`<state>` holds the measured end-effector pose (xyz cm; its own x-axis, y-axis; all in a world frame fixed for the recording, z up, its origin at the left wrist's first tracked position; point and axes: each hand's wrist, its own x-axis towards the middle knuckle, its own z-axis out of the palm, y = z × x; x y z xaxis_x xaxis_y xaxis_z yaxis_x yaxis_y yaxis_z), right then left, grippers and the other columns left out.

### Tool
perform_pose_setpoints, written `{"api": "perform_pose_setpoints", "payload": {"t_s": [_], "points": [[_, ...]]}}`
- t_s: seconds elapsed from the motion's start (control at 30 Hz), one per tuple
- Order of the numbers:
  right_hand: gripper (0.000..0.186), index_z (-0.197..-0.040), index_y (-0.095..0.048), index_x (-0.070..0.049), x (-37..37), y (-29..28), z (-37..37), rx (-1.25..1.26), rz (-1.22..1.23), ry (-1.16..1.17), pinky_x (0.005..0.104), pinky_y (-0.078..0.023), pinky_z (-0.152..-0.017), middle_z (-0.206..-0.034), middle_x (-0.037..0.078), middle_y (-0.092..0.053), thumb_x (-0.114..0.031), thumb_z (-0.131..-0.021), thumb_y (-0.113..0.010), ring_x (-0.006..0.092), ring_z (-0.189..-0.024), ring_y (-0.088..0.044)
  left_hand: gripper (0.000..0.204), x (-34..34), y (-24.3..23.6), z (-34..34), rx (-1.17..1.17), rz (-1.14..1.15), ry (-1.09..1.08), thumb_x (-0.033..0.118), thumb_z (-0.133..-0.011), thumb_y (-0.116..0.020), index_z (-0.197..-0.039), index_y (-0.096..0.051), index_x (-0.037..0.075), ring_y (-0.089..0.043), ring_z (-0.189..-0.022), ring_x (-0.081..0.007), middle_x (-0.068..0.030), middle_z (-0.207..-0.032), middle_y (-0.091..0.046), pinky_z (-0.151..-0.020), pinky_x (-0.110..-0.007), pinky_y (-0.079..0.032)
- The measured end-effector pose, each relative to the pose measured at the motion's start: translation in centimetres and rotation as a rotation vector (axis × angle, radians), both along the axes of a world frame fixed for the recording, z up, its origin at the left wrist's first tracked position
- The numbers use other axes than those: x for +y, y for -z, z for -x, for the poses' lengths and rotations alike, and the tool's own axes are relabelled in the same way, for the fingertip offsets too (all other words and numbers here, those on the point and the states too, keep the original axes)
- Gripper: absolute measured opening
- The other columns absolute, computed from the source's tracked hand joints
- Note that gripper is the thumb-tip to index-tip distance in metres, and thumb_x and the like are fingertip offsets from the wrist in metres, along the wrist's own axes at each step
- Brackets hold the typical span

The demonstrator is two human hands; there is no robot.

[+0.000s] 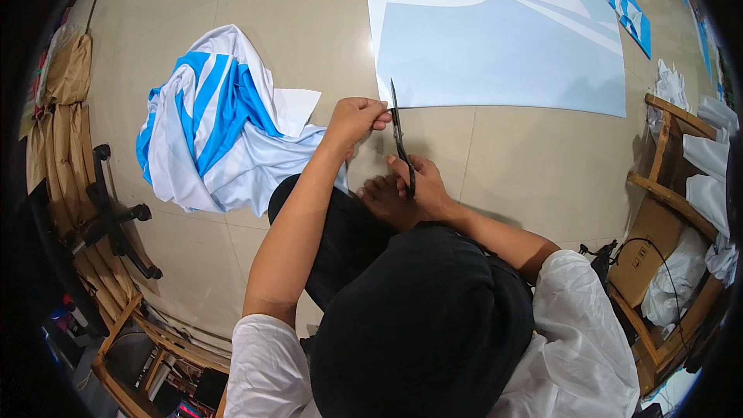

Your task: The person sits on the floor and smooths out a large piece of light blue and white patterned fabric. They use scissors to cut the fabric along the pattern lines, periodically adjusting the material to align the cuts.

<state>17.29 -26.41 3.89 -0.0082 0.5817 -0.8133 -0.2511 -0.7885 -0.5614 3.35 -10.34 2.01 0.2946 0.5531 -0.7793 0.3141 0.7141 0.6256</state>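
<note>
A large light-blue and white printed fabric sheet lies flat on the floor ahead of me. My left hand is closed, pinching the sheet's near left corner between thumb and fingers. Dark scissors are gripped by their handles in my right hand. Their blades point away from me and lie over the sheet's left edge, just right of my left fingertips. How far the blades are parted is too fine to tell. To the left rests a crumpled heap of blue, white and pale-blue fabric.
A small folded blue-and-white fabric piece lies at the far right. Along the right side stands a wooden rack with white material and a cardboard box. A black wheeled chair base and brown wrapped bundles line the left.
</note>
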Motion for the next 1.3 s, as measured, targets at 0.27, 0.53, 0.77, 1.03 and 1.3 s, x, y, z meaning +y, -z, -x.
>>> {"api": "perform_pose_setpoints", "payload": {"t_s": [0.27,0.53,0.77,1.03,1.3], "points": [[0.04,-0.091,-0.065,-0.007,0.0,0.3,0.3,0.031,0.0,0.052,0.0238,-0.043,-0.056,-0.069,-0.003,-0.057,-0.045,-0.1,-0.076,0.0068,-0.061,-0.055,0.024,0.0,-0.2,0.0,-0.002,-0.005,-0.012,0.026,-0.102,-0.073,-0.105,-0.078,0.002,-0.072,-0.082,-0.0093,-0.0044,-0.095,-0.08,-0.075,-0.022,-0.051],[0.039,-0.087,-0.064,-0.007,0.1,0.1,0.3,0.004,0.009,0.036,0.0245,-0.043,-0.055,-0.068,-0.002,-0.058,-0.042,-0.1,-0.076,0.0075,-0.058,-0.055,0.025,0.1,-0.4,-0.1,0.01,-0.002,0.002,0.024,-0.103,-0.073,-0.108,-0.078,0.0,-0.072,-0.083,-0.0096,-0.0047,-0.095,-0.079,-0.073,-0.022,-0.052],[0.038,-0.087,-0.064,-0.005,-0.1,0.7,0.1,-0.016,-0.004,0.023,0.025,-0.043,-0.053,-0.067,-0.002,-0.058,-0.038,-0.101,-0.075,0.0074,-0.057,-0.054,0.025,0.1,-0.1,-0.1,-0.004,0.014,-0.024,0.02,-0.103,-0.073,-0.109,-0.076,-0.004,-0.073,-0.084,-0.013,-0.0081,-0.096,-0.079,-0.08,-0.024,-0.057],[0.04,-0.079,-0.065,-0.002,-0.2,0.3,-0.3,-0.028,-0.031,0.007,0.0278,-0.043,-0.055,-0.064,0.003,-0.06,-0.036,-0.098,-0.073,0.0102,-0.058,-0.056,0.029,0.0,-0.3,0.0,0.002,0.003,-0.006,0.026,-0.103,-0.073,-0.107,-0.076,-0.003,-0.073,-0.083,-0.013,-0.0079,-0.097,-0.078,-0.081,-0.024,-0.056],[0.036,-0.08,-0.066,0.001,-0.3,0.4,-0.5,-0.024,-0.036,0.008,0.0285,-0.044,-0.054,-0.064,0.004,-0.062,-0.031,-0.096,-0.073,0.0112,-0.057,-0.058,0.036,-0.1,-0.4,-0.9,0.008,-0.065,-0.073,0.032,-0.102,-0.074,-0.103,-0.074,-0.004,-0.071,-0.078,-0.0146,-0.0116,-0.098,-0.077,-0.074,-0.026,-0.057]]}}
